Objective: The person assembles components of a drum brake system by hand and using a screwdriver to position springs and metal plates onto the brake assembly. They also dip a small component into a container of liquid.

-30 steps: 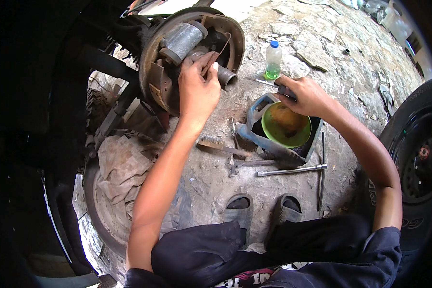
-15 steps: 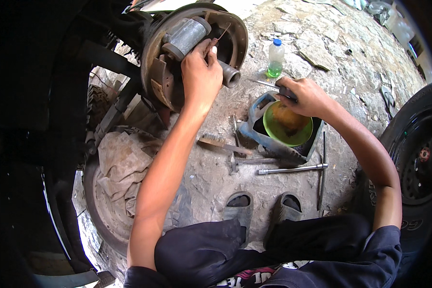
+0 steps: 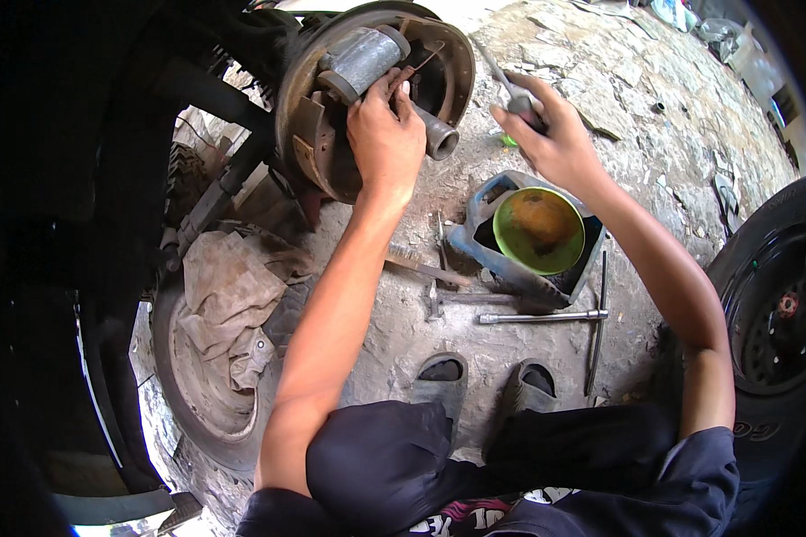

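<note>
In front of me is an open rusty wheel hub assembly point(image 3: 307, 164) with a grey metal cylinder point(image 3: 364, 63) across it and a short pipe-like end point(image 3: 442, 140) sticking out. My left hand point(image 3: 387, 148) is inside it, its fingertips pinched on a small rusty brown part point(image 3: 401, 79). From that part a thin bent wire runs toward the hub's rim. My right hand point(image 3: 551, 134) is closed around the dark handle of a screwdriver point(image 3: 521, 107), slightly blurred. Its shaft points up and left, the tip near the hub's right rim and apart from it.
Below my right hand, a green bowl point(image 3: 539, 230) sits in a cut-open blue-grey container point(image 3: 477, 234). A brush point(image 3: 425, 268), a hammer point(image 3: 433, 302) and a T-handle wrench point(image 3: 537, 317) lie on the stone ground. A cloth point(image 3: 228, 295) drapes a drum at left; a tyre point(image 3: 766, 421) stands right.
My right hand has risen with the screwdriver, which has swung from nearly level to pointing upward. It now mostly covers the bottle of green liquid. My left hand keeps its pinch inside the hub.
</note>
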`<state>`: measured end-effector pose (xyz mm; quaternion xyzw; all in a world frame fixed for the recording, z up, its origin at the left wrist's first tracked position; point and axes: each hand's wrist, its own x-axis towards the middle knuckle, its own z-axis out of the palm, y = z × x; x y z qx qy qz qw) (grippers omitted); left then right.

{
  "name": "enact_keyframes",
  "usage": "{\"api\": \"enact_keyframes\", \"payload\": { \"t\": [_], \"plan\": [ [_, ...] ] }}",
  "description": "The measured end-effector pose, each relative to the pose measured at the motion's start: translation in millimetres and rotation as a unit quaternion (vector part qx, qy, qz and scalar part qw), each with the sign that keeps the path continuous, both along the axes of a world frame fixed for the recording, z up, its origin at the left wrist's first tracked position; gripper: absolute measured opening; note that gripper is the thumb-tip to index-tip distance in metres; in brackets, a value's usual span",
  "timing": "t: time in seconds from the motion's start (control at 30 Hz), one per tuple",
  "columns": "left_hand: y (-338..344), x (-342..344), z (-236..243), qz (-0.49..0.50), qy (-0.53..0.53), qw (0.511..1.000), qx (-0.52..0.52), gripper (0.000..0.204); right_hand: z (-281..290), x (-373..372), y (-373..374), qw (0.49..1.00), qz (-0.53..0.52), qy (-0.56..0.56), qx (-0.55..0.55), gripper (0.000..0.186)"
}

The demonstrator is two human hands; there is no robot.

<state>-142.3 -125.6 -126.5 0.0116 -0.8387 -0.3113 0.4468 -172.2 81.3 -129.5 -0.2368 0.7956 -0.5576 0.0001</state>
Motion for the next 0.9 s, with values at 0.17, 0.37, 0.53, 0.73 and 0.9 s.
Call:
{"api": "enact_keyframes", "payload": {
  "t": [0.17,0.37,0.53,0.73,0.9],
  "plan": [
    [5.6,0.5,1.7,0.006,-0.006,1.000,-0.011,0.020,-9.8,-28.8,-37.6,0.974,0.028,0.221,-0.045,0.053],
    [-1.1,-2.4,-6.0,-0.011,0.029,0.999,0.041,0.019,-15.4,-37.4,-56.0,0.974,0.057,0.220,-0.010,0.067],
    [-6.9,0.0,-10.3,-0.076,0.029,0.990,0.111,0.020,-21.8,-46.6,-62.4,0.957,0.036,0.289,-0.016,0.054],
    [-6.8,10.2,-13.2,-0.039,0.042,0.997,0.049,0.024,-29.0,-59.7,-81.6,0.942,-0.009,0.327,-0.080,0.035],
    [2.1,20.3,-25.8,-0.136,0.077,0.962,0.225,0.030,-21.0,-59.9,-83.5,0.926,-0.029,0.367,-0.084,0.034]
  ]
}}
